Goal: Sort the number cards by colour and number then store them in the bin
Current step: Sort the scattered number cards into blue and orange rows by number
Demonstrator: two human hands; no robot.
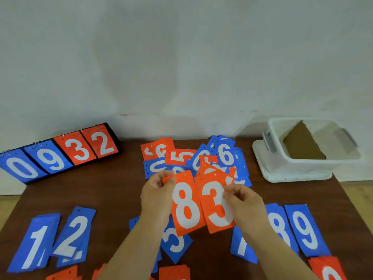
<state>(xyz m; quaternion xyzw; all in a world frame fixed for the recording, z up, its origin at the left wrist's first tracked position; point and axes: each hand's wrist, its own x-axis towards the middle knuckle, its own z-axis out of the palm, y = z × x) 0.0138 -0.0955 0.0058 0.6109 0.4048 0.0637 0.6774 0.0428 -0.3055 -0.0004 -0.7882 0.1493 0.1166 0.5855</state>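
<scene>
While left hand (157, 196) pinches red rectangular 8 card (186, 207) and right hand (245, 205) red rectangular 3 card (213, 209), either may slip into mixed card heap (181, 156).

A red 8 card (186, 205) and a red 3 card (216, 207) are held up side by side, faces showing, just before a loose heap of red and blue cards (193, 158) on the desk (111, 199). Nearer lie face-up blue stacks: 1 stack (34, 243), 2 stack (73, 233), 8 stack (280, 225) and 9 stack (304, 229). The open white bin (312, 165) stands far right.

Single head-worn view looks forward and down, close over the table (113, 190).
</scene>
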